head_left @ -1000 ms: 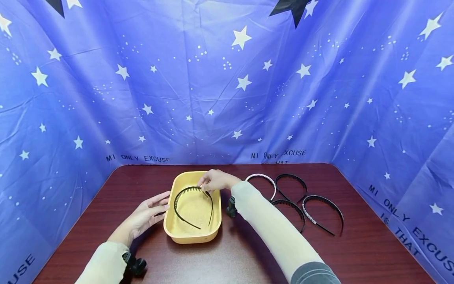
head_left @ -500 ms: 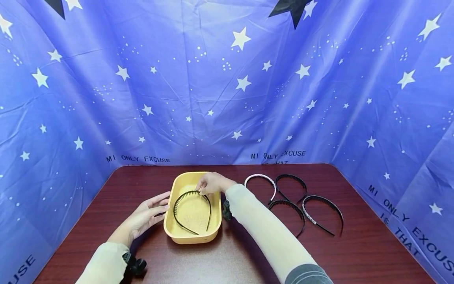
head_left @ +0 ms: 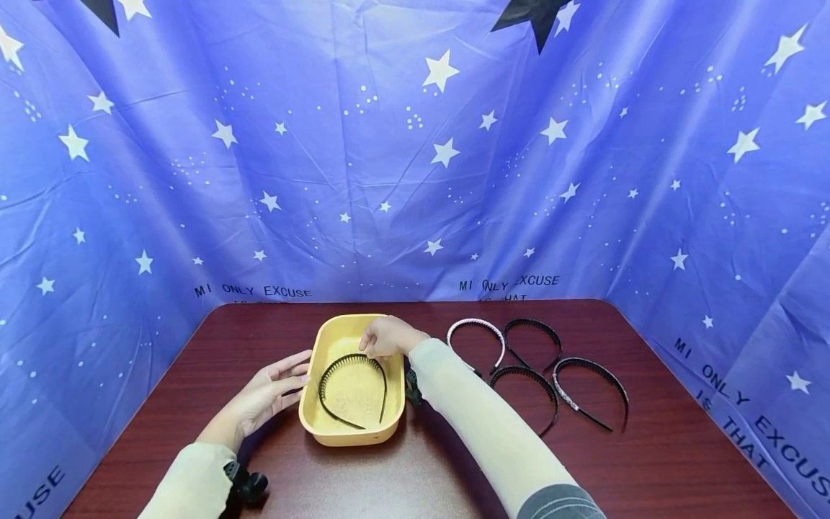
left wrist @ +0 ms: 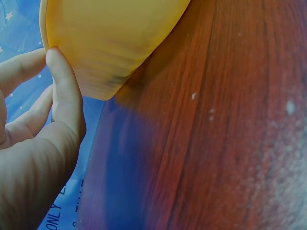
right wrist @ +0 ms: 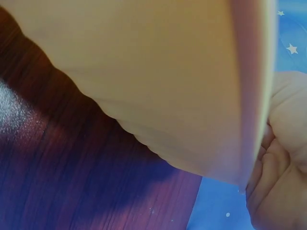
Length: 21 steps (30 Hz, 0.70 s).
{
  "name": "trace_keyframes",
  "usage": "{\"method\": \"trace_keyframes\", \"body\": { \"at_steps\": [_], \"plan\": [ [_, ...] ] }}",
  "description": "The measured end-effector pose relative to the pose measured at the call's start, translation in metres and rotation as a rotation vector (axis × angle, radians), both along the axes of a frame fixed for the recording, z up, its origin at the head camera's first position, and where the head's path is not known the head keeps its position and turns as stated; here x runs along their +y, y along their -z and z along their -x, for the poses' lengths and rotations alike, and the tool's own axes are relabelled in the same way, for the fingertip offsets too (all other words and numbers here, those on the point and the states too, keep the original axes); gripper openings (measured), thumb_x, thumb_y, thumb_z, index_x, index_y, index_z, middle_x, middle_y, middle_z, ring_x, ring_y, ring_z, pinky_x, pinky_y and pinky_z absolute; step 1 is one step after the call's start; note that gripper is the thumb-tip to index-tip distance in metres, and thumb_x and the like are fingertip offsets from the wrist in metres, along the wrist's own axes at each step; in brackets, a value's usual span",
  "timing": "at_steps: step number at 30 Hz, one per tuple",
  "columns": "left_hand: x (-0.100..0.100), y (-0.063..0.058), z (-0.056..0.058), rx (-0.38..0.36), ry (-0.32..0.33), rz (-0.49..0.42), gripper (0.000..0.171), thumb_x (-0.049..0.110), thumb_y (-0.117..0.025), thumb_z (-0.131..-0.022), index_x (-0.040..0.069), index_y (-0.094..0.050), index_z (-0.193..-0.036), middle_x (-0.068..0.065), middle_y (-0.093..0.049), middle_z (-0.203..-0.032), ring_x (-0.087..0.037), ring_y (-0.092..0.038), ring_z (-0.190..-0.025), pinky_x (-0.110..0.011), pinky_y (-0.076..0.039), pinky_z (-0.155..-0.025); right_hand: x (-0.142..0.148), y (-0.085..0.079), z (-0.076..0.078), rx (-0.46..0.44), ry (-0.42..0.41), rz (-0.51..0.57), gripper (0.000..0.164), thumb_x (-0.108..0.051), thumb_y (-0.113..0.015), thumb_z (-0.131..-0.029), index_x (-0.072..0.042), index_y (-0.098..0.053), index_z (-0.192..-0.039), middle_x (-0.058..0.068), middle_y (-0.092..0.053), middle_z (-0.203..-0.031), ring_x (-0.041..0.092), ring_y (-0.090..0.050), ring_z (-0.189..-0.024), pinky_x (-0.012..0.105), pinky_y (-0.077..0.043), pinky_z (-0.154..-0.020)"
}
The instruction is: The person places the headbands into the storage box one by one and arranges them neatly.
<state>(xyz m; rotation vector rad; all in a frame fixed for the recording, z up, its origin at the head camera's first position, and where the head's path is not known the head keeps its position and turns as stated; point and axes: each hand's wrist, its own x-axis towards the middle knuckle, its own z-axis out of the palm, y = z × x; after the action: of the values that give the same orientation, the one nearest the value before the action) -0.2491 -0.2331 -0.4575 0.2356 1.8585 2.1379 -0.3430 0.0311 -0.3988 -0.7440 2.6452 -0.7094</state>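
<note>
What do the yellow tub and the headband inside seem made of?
Yellow tub: probably plastic with a low sheen, going by its smooth, evenly coloured walls. Headband: likely black plastic, given the fine comb teeth; finish too small to judge.

Left fingers [head_left: 292,362] outstretched, right fingers [right wrist: 271,167] curled downward.
</note>
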Motion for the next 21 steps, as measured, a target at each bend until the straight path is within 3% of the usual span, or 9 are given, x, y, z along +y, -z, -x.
{"method": "trace_keyframes", "body": {
  "at_steps": [8,13,21],
  "plan": [
    [-0.0003,0.0010,-0.0005,-0.006,-0.003,-0.002,0.068,0.003,-0.061,-0.098,-0.003,-0.025,-0.156,-0.017,-0.050,-0.139,-0.013,-0.061,-0.114,-0.033,-0.051,-0.097,0.0013,0.0000,0.0000,-0.018,0.029,0.056,0.015,-0.005,-0.075,-0.087,-0.008,-0.076,-0.102,-0.002,-0.070,-0.075,0.020,-0.070,-0.068,0.020,-0.053,-0.062],
    [0.0006,0.0026,0.0011,-0.027,-0.028,0.008,0.068,0.003,-0.062,-0.097,-0.001,-0.028,-0.156,-0.015,-0.051,-0.138,-0.013,-0.060,-0.114,-0.034,-0.051,-0.097,0.0034,0.0019,0.0021,-0.047,0.021,0.106,0.020,-0.005,-0.074,-0.087,-0.006,-0.075,-0.106,-0.001,-0.071,-0.075,0.015,-0.067,-0.063,0.021,-0.053,-0.061],
    [-0.0005,0.0025,0.0000,-0.003,0.008,0.006,0.068,0.003,-0.060,-0.099,-0.004,-0.024,-0.156,-0.015,-0.051,-0.139,-0.013,-0.060,-0.114,-0.032,-0.051,-0.096,0.0056,0.0046,0.0032,-0.015,-0.002,0.142,0.022,-0.005,-0.072,-0.085,-0.007,-0.075,-0.107,-0.006,-0.068,-0.071,0.011,-0.063,-0.059,0.020,-0.052,-0.063]
  ]
}}
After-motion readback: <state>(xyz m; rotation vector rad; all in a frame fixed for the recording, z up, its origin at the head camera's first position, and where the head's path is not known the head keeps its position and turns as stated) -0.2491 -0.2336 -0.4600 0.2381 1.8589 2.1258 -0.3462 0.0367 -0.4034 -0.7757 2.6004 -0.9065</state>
